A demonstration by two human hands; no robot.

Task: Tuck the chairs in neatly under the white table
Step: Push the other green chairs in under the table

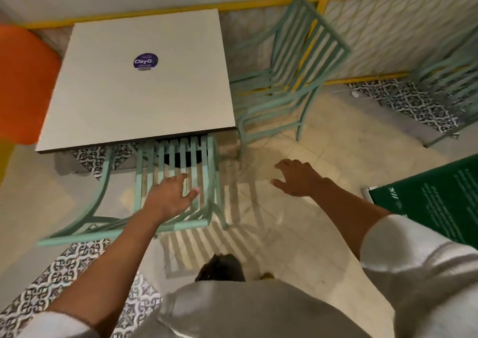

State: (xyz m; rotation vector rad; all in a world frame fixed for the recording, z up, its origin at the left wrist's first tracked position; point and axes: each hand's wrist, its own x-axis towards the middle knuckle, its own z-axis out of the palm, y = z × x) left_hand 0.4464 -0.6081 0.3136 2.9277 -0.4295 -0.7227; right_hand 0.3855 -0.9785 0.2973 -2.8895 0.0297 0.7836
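The square white table [108, 97] carries a round purple sticker [145, 61]. A mint-green slatted metal chair [144, 182] stands at the table's near edge, its seat partly under the top. My left hand [169, 195] hovers over this chair's slatted back, fingers spread, holding nothing. My right hand [300, 178] is open in the air above the floor, to the right of that chair. A second mint-green chair [292, 79] stands at the table's right side, angled and clear of the tabletop.
An orange seat [23, 84] sits left of the table. A third green chair [445, 79] stands at far right by the yellow-framed lattice fence [388, 27]. A dark green sign board [434, 198] is at my right. The floor is beige tile with patterned tiles.
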